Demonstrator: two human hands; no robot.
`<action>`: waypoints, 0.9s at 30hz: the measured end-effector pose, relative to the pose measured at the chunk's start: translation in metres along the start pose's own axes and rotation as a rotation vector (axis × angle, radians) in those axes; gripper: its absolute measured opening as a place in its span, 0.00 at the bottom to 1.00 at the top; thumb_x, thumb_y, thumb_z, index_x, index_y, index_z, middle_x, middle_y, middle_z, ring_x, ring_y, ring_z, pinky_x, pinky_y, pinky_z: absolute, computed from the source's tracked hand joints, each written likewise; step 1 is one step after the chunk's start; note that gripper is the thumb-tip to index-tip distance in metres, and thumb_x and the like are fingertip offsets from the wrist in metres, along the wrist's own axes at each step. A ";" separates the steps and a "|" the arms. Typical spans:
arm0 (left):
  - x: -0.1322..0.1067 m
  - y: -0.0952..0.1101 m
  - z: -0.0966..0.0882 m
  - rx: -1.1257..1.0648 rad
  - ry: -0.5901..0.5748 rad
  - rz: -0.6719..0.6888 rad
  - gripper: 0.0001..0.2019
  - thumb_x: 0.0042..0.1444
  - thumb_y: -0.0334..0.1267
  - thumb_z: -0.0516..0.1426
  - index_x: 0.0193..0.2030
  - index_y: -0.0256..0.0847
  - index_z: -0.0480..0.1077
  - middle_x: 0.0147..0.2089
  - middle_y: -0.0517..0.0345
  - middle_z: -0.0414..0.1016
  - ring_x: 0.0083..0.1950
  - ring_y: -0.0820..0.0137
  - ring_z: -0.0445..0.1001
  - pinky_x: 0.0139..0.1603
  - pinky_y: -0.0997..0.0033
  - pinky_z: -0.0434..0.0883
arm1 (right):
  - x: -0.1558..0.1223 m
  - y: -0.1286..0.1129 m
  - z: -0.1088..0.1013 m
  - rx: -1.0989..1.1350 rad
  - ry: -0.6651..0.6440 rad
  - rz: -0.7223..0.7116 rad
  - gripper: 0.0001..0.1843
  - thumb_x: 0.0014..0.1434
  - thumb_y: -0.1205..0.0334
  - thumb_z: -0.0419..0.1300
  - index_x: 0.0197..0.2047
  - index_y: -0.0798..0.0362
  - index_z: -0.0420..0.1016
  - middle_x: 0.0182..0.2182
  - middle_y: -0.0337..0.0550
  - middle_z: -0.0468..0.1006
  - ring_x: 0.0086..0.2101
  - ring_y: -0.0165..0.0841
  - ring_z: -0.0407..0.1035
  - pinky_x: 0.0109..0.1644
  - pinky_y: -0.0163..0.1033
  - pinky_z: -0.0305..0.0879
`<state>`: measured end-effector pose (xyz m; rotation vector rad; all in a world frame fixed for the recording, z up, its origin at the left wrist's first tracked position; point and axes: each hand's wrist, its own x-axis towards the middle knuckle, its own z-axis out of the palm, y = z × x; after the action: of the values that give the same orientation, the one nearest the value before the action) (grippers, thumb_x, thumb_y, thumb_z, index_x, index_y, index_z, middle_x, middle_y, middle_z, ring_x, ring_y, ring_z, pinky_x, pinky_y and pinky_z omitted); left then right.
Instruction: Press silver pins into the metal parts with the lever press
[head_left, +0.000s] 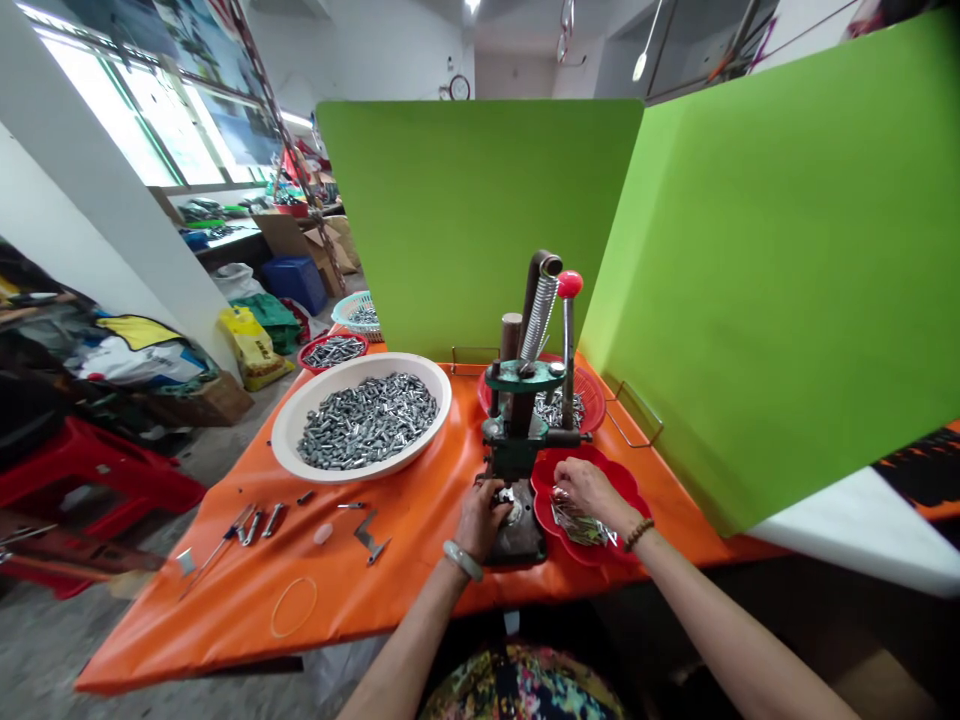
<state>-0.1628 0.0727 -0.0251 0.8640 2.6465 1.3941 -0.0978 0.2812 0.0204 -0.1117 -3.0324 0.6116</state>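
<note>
A green hand press (pixel 525 420) with a red-knobbed lever (pixel 569 285) and a coiled spring stands on the orange table (pixel 247 600). My left hand (pixel 484 515) is at the press base, fingers curled on a small metal part there. My right hand (pixel 589 490) reaches into a red flower-shaped dish (pixel 628 490) of flat silvery metal pieces (pixel 581 527), its fingers pinched together among them. What the right fingers hold is too small to make out.
A white bowl (pixel 300 415) full of small metal sleeves sits to the left. A red basket (pixel 592 395) of parts is behind the press. Loose tools (pixel 251 525), a bracket (pixel 370 540) and a rubber band (pixel 294 606) lie at front left. Green screens (pixel 765 260) wall the back and right.
</note>
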 end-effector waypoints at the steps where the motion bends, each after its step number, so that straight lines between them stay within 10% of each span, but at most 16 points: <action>1: 0.000 0.000 0.000 -0.002 -0.002 -0.006 0.13 0.45 0.33 0.57 0.41 0.40 0.67 0.36 0.56 0.70 0.36 0.73 0.68 0.37 0.73 0.67 | 0.000 0.006 0.001 -0.015 -0.023 -0.004 0.07 0.53 0.71 0.49 0.30 0.57 0.68 0.29 0.43 0.68 0.32 0.29 0.62 0.36 0.33 0.54; 15: 0.000 0.001 0.001 -0.008 0.002 -0.036 0.14 0.45 0.32 0.57 0.41 0.41 0.68 0.34 0.57 0.70 0.34 0.75 0.68 0.37 0.75 0.66 | -0.003 0.009 0.015 0.110 0.007 0.028 0.05 0.52 0.70 0.46 0.29 0.57 0.62 0.26 0.41 0.67 0.28 0.27 0.60 0.33 0.31 0.55; 27: 0.000 0.005 -0.001 -0.035 0.008 -0.036 0.14 0.44 0.30 0.57 0.40 0.40 0.68 0.37 0.57 0.71 0.36 0.74 0.68 0.38 0.74 0.66 | 0.006 -0.072 0.018 1.269 0.092 0.229 0.11 0.45 0.60 0.57 0.31 0.57 0.62 0.19 0.34 0.64 0.17 0.21 0.56 0.19 0.26 0.50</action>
<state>-0.1610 0.0739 -0.0208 0.8057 2.6214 1.4333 -0.1087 0.2089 0.0316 -0.3872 -1.9981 2.2316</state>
